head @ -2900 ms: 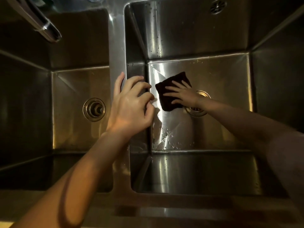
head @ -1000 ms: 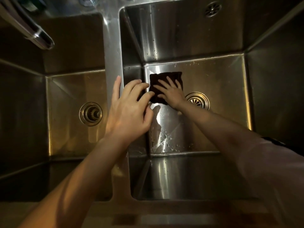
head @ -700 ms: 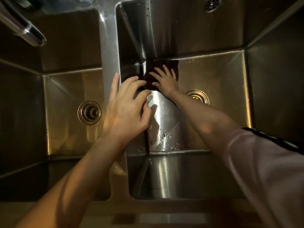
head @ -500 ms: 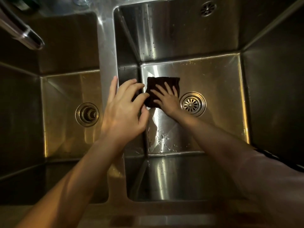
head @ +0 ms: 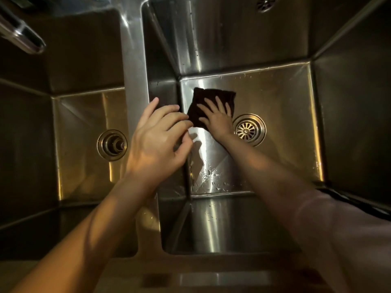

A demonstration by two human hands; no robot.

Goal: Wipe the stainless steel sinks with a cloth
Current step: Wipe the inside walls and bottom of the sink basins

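A dark square cloth (head: 208, 97) lies flat on the bottom of the right sink (head: 285, 98), left of its round drain (head: 249, 130). My right hand (head: 218, 118) presses down on the cloth with fingers spread. My left hand (head: 157, 142) rests on the steel divider (head: 135, 81) between the two sinks, fingers curled over its right edge, holding nothing. The left sink (head: 80, 115) has its own drain (head: 112, 144). Water drops sit on the right sink's bottom near the front.
A chrome faucet spout (head: 23, 39) juts in at the upper left above the left sink. An overflow grille (head: 266, 3) sits high on the right sink's back wall. The sinks' front rim (head: 190, 271) runs along the bottom.
My right hand slid the cloth up to the back left corner of the right sink, then back toward the drain. My left hand stayed on the divider.
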